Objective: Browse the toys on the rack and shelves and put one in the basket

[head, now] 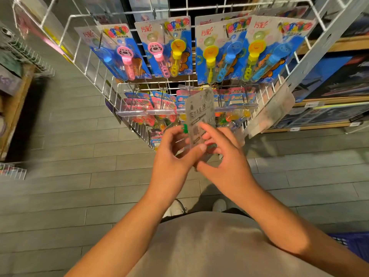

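Grey plank floor, white wire rack hung with bubble wands, shelves right; left hand pinches a toy card upright before the rack, right hand loosely spread touching it, blue basket low right

Floor: long grey plank-style tiles with pale grout lines, laid in staggered rows, running under the rack and off to both sides. We note a dark shadow on the tiles at far left; the edges of the view there are smeared.

Shirt: plain grey, filling the bottom centre. A dark strip of clothing shows just above its hem.

Shoes: two pale ones, toes toward the rack, left shoe with laces visible, right shoe partly hidden.

Small white labels sit on the front edges of the wooden shelves at right; we cannot read the print.
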